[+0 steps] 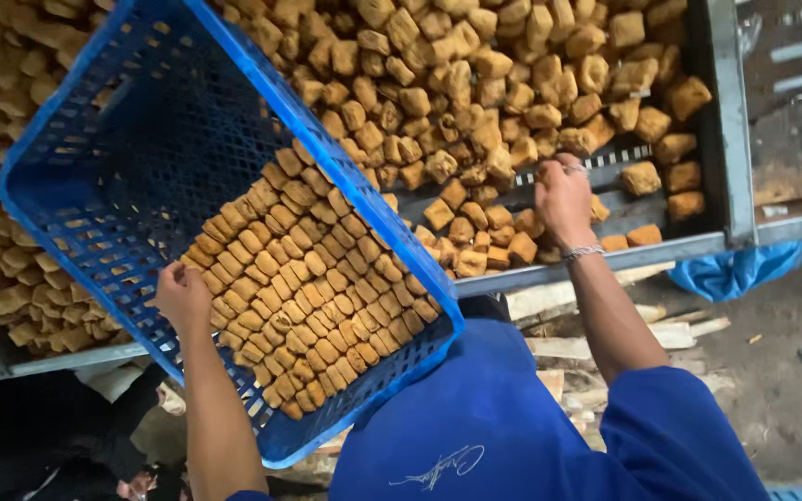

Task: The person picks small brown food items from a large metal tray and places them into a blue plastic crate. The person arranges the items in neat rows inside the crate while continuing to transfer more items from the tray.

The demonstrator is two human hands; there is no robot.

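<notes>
**A:** How far along are you with the packing?

**B:** Your blue plastic crate (141, 148) is roughly half filled. Golden-brown fried cubes (313, 297) sit in tidy rows across its lower half, nearest your body; the upper half shows bare blue mesh. A large loose heap of cubes (475, 83) remains on the metal tray (726, 121) behind and to the right, so by my judgement much is left to pack.

**A:** Where are your hands?

**B:** Your left hand (181, 295) rests at the near edge of the packed rows, inside the tilted crate, fingers curled down against the cubes; I cannot tell whether it grips any. Your right hand (563, 197), with a bracelet at the wrist, reaches forward over the tray's front rail, fingers bunched on the edge of the heap. Whether they are clamped on a cube is hidden.

**A:** And the arms?

**B:** Both forearms are bare and extended away from your blue shirt (512, 427), the left rising steeply, the right angled outward.
</notes>
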